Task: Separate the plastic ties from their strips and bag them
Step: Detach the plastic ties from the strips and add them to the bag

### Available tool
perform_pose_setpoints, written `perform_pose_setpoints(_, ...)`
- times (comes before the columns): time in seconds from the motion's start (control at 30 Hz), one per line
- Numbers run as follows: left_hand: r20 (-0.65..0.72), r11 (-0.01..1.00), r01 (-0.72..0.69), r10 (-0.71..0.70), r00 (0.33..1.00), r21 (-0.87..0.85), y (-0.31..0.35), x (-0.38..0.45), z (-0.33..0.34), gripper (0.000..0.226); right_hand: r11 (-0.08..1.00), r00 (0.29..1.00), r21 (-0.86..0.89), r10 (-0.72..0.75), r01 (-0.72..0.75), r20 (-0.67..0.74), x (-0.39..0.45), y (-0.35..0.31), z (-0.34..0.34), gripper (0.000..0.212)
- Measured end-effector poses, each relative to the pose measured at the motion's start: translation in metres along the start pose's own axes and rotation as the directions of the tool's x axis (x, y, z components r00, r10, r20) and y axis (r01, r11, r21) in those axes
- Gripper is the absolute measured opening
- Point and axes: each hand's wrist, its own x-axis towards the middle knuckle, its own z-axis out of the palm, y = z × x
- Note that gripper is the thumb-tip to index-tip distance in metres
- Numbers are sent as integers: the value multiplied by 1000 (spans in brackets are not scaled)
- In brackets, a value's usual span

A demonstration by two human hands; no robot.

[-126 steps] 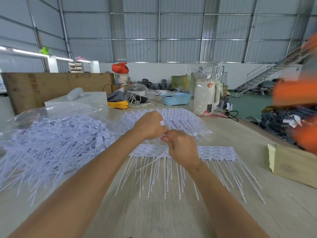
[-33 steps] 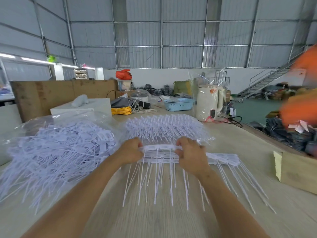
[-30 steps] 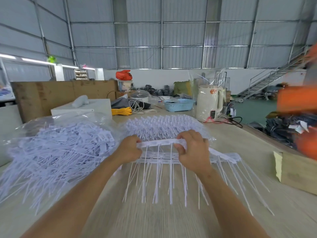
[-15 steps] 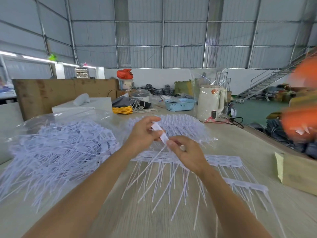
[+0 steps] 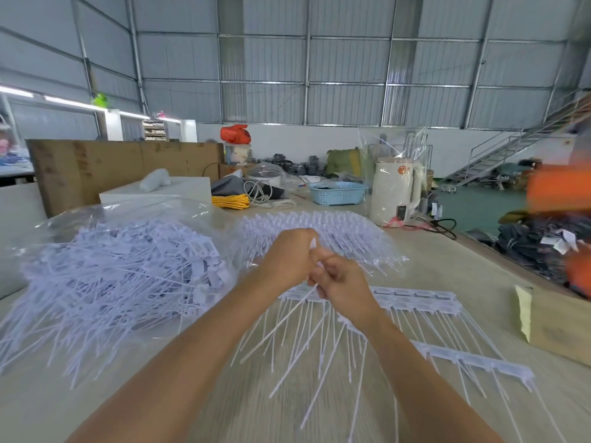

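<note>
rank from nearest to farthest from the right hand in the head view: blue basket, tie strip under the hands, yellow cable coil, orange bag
1. tie strip, right by the right hand
2. yellow cable coil, beyond, left
3. blue basket, beyond, slightly right; close to the coil's rank
4. orange bag, far back

The bench is pale wood, matt, with a fine grain. The plastic ties heaped on it are white, smooth plastic, lying in a clear, glossy plastic bag. The strips just beside the heap look like the same white plastic. Beyond the bag stand a brown, matt board, a perforated blue plastic basket and a glossy cream kettle.
</note>
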Motion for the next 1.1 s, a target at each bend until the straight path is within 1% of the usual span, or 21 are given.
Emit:
perform_pose_setpoints(0.07, -10, 982, -21, 23, 1000, 190, 7, -1, 2, 17, 998, 1000, -57, -25, 24, -9, 0, -2, 1, 37)
perform_pose_setpoints(0.13, -13, 974, -4, 7, 1000, 226, 10, 0, 1, 24, 999, 1000, -40, -18, 18, -3, 0, -4, 1, 42)
perform_pose_setpoints(0.2, -3, 988, 6, -6, 1000, 152, 11, 1, -2, 17, 1000, 1000, 5, -23, 23, 14, -1, -6, -1, 36)
perform_pose_setpoints(0.27, 24, 997, -13, 12, 1000, 80, 8, 4, -8, 7, 999, 999, -7, -32, 32, 33, -1, -8, -3, 20)
perform_pose_setpoints(0.3, 47, 998, -31, 29, 998, 49, 5, 5, -12, 10, 999, 998, -35, -35, 37, 50, -1, -8, -4, 14)
perform_pose_setpoints(0.43, 298, 993, -116, 104, 949, 23, -9, 7, -29, 26, 987, 984, -152, -27, 55, 177, -2, -5, -9, 24)
perform_pose_setpoints(0.47, 307, 994, -107, 109, 945, -23, -12, 6, -31, 26, 991, 984, -125, -27, 50, 175, -2, -6, -10, 22)
perform_pose_setpoints(0.5, 263, 988, -74, 109, 959, -137, -15, 6, -29, 26, 997, 988, -65, -35, 45, 151, -1, -6, -12, 22)
perform_pose_setpoints(0.53, 187, 947, -18, 81, 979, -319, -18, 6, -26, 27, 999, 992, 10, -49, 48, 114, 0, -7, -15, 24)
perform_pose_setpoints(0.57, 115, 856, 33, 31, 993, -515, -21, 6, -21, 27, 994, 995, 89, -64, 57, 82, 1, -9, -17, 25)
perform_pose_setpoints(0.6, 71, 759, 59, -17, 997, -648, -23, 6, -16, 27, 985, 996, 158, -75, 65, 57, 2, -11, -20, 24)
perform_pose_setpoints(0.63, 54, 720, 73, -50, 997, -690, -26, 6, -11, 25, 973, 995, 219, -83, 70, 48, 2, -13, -21, 20)
perform_pose_setpoints(0.67, 56, 720, 90, -72, 996, -688, -28, 4, -3, 23, 965, 995, 255, -83, 66, 57, 1, -14, -22, 17)
perform_pose_setpoints(0.7, 62, 712, 106, -88, 994, -694, -29, 2, 5, 20, 962, 994, 266, -77, 55, 74, 1, -14, -22, 16)
perform_pose_setpoints(0.73, 73, 670, 132, -116, 991, -731, -29, 1, 11, 19, 963, 994, 266, -65, 40, 87, 0, -14, -21, 18)
perform_pose_setpoints(0.83, 166, 411, 233, -193, 967, -881, -28, 3, 20, 19, 950, 997, 311, -26, 1, 76, 0, -13, -18, 21)
perform_pose_setpoints(0.87, 210, 354, 271, -202, 957, -895, -26, 3, 19, 23, 945, 998, 328, -11, -13, 69, 0, -13, -18, 19)
perform_pose_setpoints(0.9, 251, 328, 309, -207, 946, -893, -25, 5, 17, 31, 944, 998, 329, 4, -24, 62, 0, -13, -18, 19)
perform_pose_setpoints(0.97, 311, 369, 359, -186, 932, -857, -25, 6, 13, 49, 961, 999, 276, 14, -26, 47, 1, -11, -15, 20)
perform_pose_setpoints(1.03, 354, 485, 363, -114, 928, -796, -26, 4, 9, 60, 980, 1000, 201, -3, -1, 21, 3, -8, -12, 24)
perform_pose_setpoints(1.1, 377, 587, 322, -31, 926, -743, -27, 0, 9, 48, 985, 999, 169, -33, 32, -2, 5, -6, -10, 27)
